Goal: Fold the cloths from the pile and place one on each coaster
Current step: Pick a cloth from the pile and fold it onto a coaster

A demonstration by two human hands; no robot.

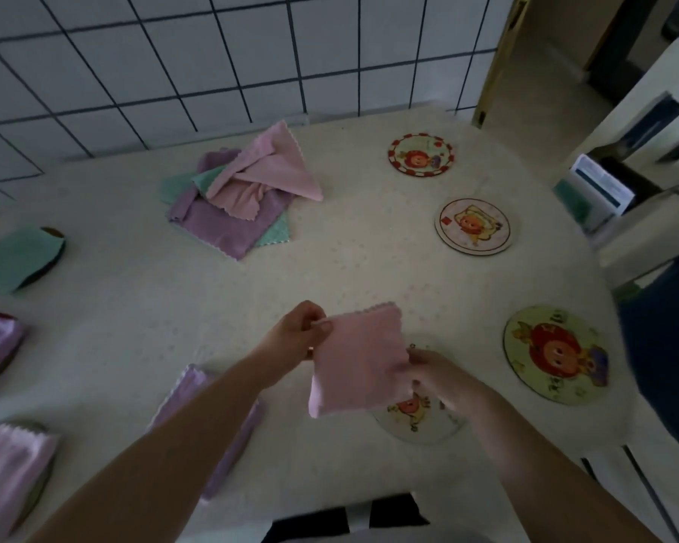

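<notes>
Holding a folded pink cloth [359, 358] above a coaster [420, 421], both hands pinch its edges.

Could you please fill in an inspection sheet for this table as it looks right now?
Surface: pale table.
Job's things: cloth pile at the back; three bare coasters on the right; folded cloths on the left.
Clutter: nothing seen.
Hands: left hand and right hand pinch a folded pink cloth over a fourth coaster.
Cables: nothing seen.
Surroundings: tiled wall, white furniture.
</notes>
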